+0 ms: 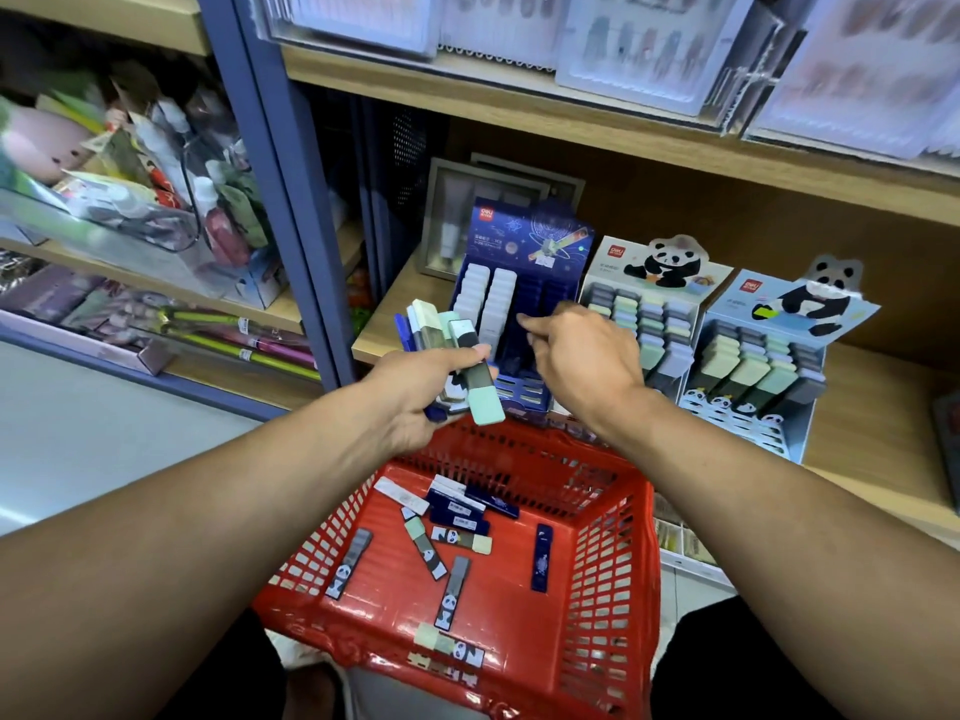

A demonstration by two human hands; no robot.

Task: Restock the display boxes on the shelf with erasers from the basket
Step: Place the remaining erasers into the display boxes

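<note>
My left hand [415, 394] grips a fanned bunch of long erasers [457, 350], green, grey and blue ones, above the red basket [613, 579]. My right hand [582, 356] hovers in front of the dark blue display box [524, 304], its fingers loosely curled and pointing left, with nothing seen in them. That box has two columns of white erasers on its left and bare slots on its right. Two panda display boxes [644, 314] [763, 376] stand to the right, filled with green and grey erasers. Several loose erasers [452, 537] lie on the basket floor.
The wooden shelf [872, 459] holds the boxes; a framed item [457, 220] stands behind the blue box. A blue metal upright [280, 200] divides this bay from the left shelves of toys and pens. Clear trays of packaged goods sit on the shelf above.
</note>
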